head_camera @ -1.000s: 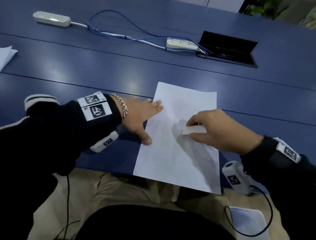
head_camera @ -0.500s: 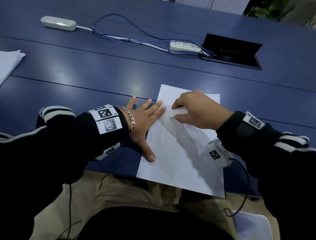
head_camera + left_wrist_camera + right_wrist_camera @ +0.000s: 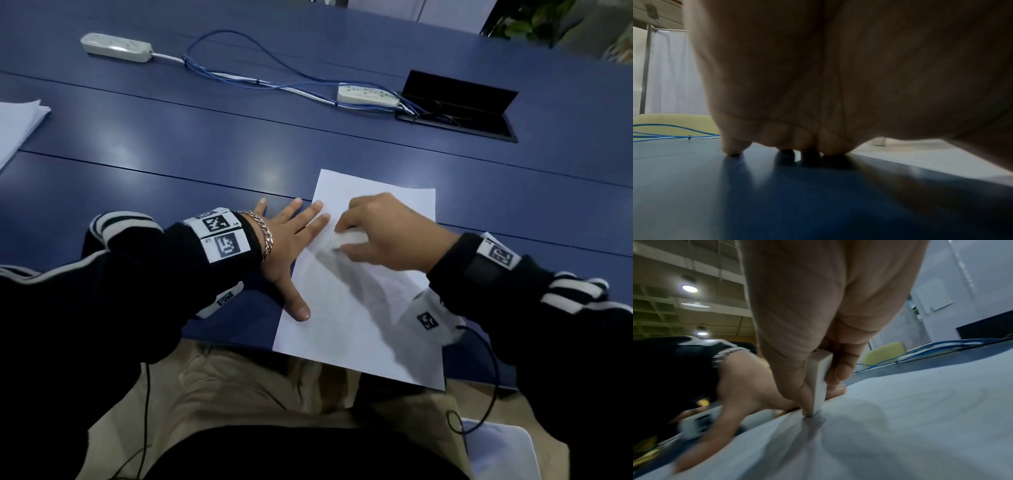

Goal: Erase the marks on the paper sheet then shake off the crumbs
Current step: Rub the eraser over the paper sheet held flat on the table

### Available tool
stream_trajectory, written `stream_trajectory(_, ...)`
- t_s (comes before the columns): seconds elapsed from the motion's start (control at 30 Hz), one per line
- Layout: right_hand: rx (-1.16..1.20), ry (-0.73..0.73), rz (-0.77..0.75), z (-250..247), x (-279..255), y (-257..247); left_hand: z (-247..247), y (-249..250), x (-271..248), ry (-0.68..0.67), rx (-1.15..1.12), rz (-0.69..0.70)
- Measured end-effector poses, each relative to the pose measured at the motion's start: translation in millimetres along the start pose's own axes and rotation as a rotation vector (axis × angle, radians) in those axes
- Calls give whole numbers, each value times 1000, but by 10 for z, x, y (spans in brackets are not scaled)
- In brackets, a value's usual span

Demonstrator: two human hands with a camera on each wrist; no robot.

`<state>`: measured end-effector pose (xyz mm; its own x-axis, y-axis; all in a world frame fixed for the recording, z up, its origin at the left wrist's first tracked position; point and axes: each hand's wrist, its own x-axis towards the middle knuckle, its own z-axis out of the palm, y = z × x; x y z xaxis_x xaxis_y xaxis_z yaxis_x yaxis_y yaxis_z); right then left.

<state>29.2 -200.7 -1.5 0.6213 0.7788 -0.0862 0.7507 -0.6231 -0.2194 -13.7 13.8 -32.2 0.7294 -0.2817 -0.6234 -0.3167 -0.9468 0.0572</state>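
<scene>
A white paper sheet (image 3: 356, 325) lies on the blue table (image 3: 205, 144) at its near edge, with faint pencil marks near its upper middle. My left hand (image 3: 291, 246) lies flat with spread fingers, its fingertips and thumb pressing the sheet's left edge. My right hand (image 3: 387, 233) pinches a white eraser (image 3: 352, 238) between thumb and fingers and presses its end onto the paper. In the right wrist view the eraser (image 3: 819, 382) stands upright on the paper sheet (image 3: 900, 426). The left wrist view shows my left hand (image 3: 818, 81) from below, palm arched over the table, with the sheet's edge (image 3: 920, 155) to the right.
Two white power strips (image 3: 116, 47) (image 3: 368, 95) with blue cables (image 3: 260, 80) lie across the far table. An open black cable hatch (image 3: 455, 109) sits at the far right. A stack of white paper (image 3: 17, 123) rests at the left edge. My lap is below the table edge.
My right hand carried the eraser from the sheet's middle up and left toward the upper part, close to my left fingers. My left hand stayed flat on the sheet's left edge.
</scene>
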Motion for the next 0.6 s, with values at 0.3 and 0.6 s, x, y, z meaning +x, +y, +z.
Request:
stream_trajectory(0.3,31,-64,-6,-83,58,25,-6,38,-23,-9,10,-13)
stream_trajectory(0.6,21,-219,-179,46,-258,-334,-6,75,-19,-6,28,-33)
